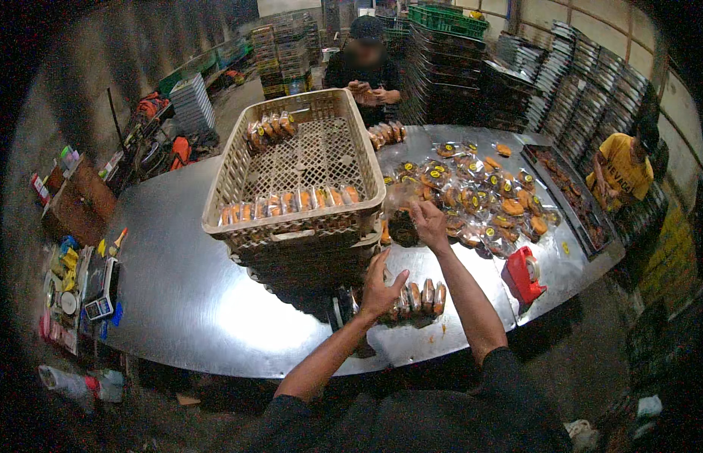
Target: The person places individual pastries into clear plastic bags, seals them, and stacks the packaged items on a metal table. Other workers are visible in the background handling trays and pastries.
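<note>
My right hand (432, 225) pinches a blurred clear plastic packet (403, 195) at the near left edge of a pile of wrapped baked goods (470, 192). What the packet contains is too blurred to tell. Thumb and fingers apart, my left hand (381, 290) hovers by the near right corner of the stacked crates. Beside and partly behind it, a row of wrapped pastries (422, 297) stands on edge on the metal table (175, 272). Many packets in the pile carry round yellow stickers.
A beige plastic crate (294, 233) tops a stack, holding pastry rows at its far left and near side. A red tape dispenser (523, 277), a dark tray (569, 198) and a digital scale (102, 291) are around. Two people (364, 73) (620, 170) stand beyond the table.
</note>
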Available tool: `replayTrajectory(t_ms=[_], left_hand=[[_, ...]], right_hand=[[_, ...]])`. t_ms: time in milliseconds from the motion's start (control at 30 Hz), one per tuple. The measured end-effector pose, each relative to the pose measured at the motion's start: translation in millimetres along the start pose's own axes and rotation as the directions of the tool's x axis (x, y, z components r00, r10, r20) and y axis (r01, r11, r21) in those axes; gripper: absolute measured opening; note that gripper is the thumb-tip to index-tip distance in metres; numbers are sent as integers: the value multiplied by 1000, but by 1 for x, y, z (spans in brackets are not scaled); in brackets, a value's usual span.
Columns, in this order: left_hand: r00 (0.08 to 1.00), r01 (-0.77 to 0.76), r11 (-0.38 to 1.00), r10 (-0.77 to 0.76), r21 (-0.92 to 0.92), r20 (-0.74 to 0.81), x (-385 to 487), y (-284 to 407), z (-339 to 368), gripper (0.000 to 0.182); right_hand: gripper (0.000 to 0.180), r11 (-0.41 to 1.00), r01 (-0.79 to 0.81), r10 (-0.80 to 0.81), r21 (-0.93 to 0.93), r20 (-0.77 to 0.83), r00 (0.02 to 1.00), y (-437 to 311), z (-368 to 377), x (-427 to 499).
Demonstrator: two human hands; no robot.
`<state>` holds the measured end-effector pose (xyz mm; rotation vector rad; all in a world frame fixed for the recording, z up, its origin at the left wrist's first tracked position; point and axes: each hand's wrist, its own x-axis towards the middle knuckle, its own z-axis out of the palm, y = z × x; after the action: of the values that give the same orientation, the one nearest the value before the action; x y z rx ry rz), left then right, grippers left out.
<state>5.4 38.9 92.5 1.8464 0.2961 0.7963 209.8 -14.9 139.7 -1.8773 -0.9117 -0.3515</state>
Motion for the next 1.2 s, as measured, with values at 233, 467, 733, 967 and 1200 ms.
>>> replayTrajectory(t_ms=[233,467,733,967,1200], left_hand=[[944,328,944,-328,-20,24,30,28,-5,84],[960,254,912,-279,-323,-34,27,29,10,59],[895,340,910,-391,-239,-213,25,5,27,49],[854,475,739,-518,-477,48,-29,21,-7,31],[760,590,642,-647,-489,68,-60,51,1,29]], right_hand=[[31,981,84,-115,176,174,978,-45,-40,-21],[47,908,-265,159,324,318,935,-25,-30,-38],[50,337,-435,574,835,184,798,37,-13,-15],[48,781,-517,187,350,658,729,-41,-70,-109],[26,873,-340,186,349,406,894,-34,-68,-160]])
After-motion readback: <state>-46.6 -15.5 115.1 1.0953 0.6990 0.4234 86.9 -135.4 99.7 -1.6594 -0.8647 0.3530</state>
